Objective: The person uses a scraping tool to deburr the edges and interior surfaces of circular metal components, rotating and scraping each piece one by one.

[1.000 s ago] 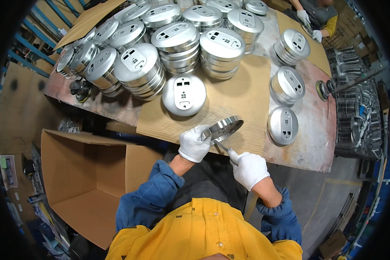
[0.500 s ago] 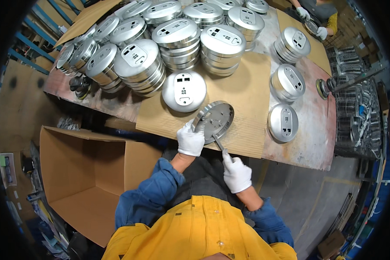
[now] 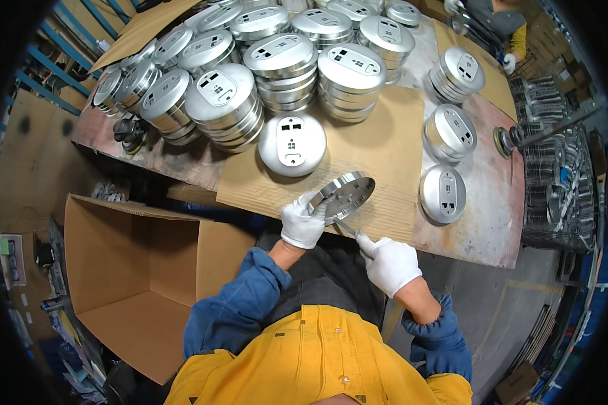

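Note:
My gloved left hand (image 3: 302, 224) grips the left rim of a round metal housing (image 3: 352, 194), tilted so its hollow inner side shows. Wrapped round a slim grey file (image 3: 345, 227), my gloved right hand (image 3: 392, 266) holds the tool's tip at the housing's near rim. Its handle is hidden in the glove. Just beyond, a silver domed housing (image 3: 307, 156) with a cut-out oval panel lies face up on a cardboard sheet (image 3: 392, 155).
Stacks of similar housings (image 3: 217, 101) fill the table's far left; shorter stacks (image 3: 450, 131) line the right. A round-headed sander (image 3: 130, 135) sits at the left edge. An open cardboard box (image 3: 125, 263) stands lower left. Another person's gloved hand (image 3: 509, 64) shows at far right.
The housing has tipped more edge-on and shifted slightly right. My right hand has moved right and a little down with the file, which slants more. The other person's hands have moved apart.

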